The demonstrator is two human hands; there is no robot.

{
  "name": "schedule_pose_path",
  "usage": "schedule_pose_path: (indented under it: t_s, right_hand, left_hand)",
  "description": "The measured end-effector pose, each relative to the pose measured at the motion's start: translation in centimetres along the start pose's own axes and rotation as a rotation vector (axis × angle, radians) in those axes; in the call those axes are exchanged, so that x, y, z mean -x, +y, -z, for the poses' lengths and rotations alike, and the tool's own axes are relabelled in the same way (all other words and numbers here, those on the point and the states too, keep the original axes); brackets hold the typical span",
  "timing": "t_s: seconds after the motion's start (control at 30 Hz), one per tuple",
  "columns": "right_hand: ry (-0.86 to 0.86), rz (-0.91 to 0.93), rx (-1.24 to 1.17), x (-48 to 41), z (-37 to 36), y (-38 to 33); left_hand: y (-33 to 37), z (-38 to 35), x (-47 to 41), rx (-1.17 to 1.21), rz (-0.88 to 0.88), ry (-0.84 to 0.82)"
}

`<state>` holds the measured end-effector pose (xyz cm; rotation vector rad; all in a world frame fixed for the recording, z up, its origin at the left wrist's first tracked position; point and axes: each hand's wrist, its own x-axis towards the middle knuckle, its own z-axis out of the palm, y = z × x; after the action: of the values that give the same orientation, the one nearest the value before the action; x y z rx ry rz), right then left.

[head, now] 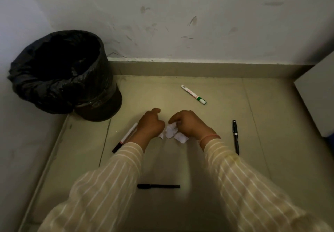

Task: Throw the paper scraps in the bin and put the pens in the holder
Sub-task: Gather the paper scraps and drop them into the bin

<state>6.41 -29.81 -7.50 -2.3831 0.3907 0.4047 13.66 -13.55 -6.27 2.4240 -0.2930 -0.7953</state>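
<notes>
White crumpled paper scraps (171,132) lie on the tiled floor between my hands. My right hand (188,123) curls over them, fingers closed on the top scrap. My left hand (151,124) is a closed fist just left of the scraps; whether it holds paper I cannot tell. A white marker with a dark cap (124,137) lies partly under my left wrist. Farther back lies a white marker with a green band (193,94). A black pen (235,136) lies to the right, another black pen (158,186) near me. The bin (59,72), lined with a black bag, stands back left. No holder is in view.
A scuffed white wall (180,24) and skirting close the back. The bin stands in the left corner against the side wall. A white cabinet or box (318,94) juts in at the right edge. My striped sleeves fill the foreground.
</notes>
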Motion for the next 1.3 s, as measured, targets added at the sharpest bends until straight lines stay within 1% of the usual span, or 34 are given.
schedule_pose_path:
  t_s: [0.07, 0.1, 0.13, 0.2, 0.27, 0.33, 0.37, 0.43, 0.5, 0.6, 0.7, 0.73, 0.8, 0.87, 0.97, 1.07, 1.17, 1.23, 1.3]
  right_hand:
    - [0.065, -0.045, -0.051, 0.4, 1.4, 0.4]
    - [0.078, -0.070, -0.023, 0.6, 2.3, 0.8]
    - [0.052, -0.102, 0.044, 0.9, 2.9, 1.0]
    - [-0.064, -0.201, 0.212, 1.5, 3.1, 1.5]
    - [-0.133, -0.261, 0.261, 2.2, 2.0, 1.6]
    - [-0.144, -0.228, 0.237, 2.6, -0.1, 1.1]
    - [-0.122, -0.186, 0.218, 2.6, -1.3, 0.9]
    - [-0.015, -0.129, 0.118, 2.7, -2.7, 0.1]
    - [0.081, -0.126, -0.046, 3.0, -3.1, -0.5]
    - [0.104, -0.172, -0.294, 3.8, -3.0, -1.1]
    - [0.131, -0.245, -0.521, 4.0, -3.4, -1.0]
    - [0.127, -0.249, -0.581, 4.0, -3.4, -1.1]
    - [0.124, -0.241, -0.677, 4.3, -2.8, -2.0]
    - [0.121, -0.221, -0.787, 4.7, -1.1, -3.8]
    - [0.091, -0.161, -0.918, 4.7, 2.2, -7.0]
    - [0.095, -0.055, -0.927, 4.5, 5.8, -11.0]
    - [0.101, 0.036, -0.971, 4.2, 8.6, -16.2]
    - [0.105, 0.096, -1.012, 3.6, 10.0, -20.1]
    - [0.126, 0.143, -1.056, 2.5, 11.2, -24.2]
  left_hand:
    - [0.7, -0.4, 0.1, -0.044, -0.012, -0.007]
    - [1.1, -0.8, 0.1, -0.093, -0.022, -0.018]
    - [1.3, -1.1, 0.2, -0.154, -0.030, -0.031]
    - [1.5, -1.6, 0.4, -0.275, -0.065, -0.062]
    - [1.8, -2.4, 0.7, -0.399, -0.120, -0.076]
    - [1.9, -3.3, 1.4, -0.472, -0.175, -0.070]
    - [1.8, -3.8, 1.8, -0.467, -0.194, -0.049]
    - [1.4, -4.5, 2.6, -0.357, -0.193, 0.027]
    - [0.8, -4.8, 3.1, -0.198, -0.128, 0.086]
    - [-0.1, -4.4, 4.0, 0.111, 0.003, 0.092]
    - [-0.5, -3.3, 4.7, 0.501, 0.108, 0.061]
    - [-0.6, -2.6, 5.0, 0.590, 0.122, 0.046]
    - [-0.5, -1.4, 5.1, 0.674, 0.102, 0.026]
    - [0.0, 0.4, 5.3, 0.697, 0.055, 0.039]
    - [1.4, 4.6, 5.0, 0.642, -0.025, 0.106]
    - [3.1, 9.8, 4.9, 0.526, -0.129, 0.154]
    - [4.6, 15.3, 5.5, 0.444, -0.204, 0.256]
    - [5.4, 19.4, 6.2, 0.388, -0.238, 0.328]
    - [6.2, 23.9, 6.7, 0.351, -0.235, 0.406]
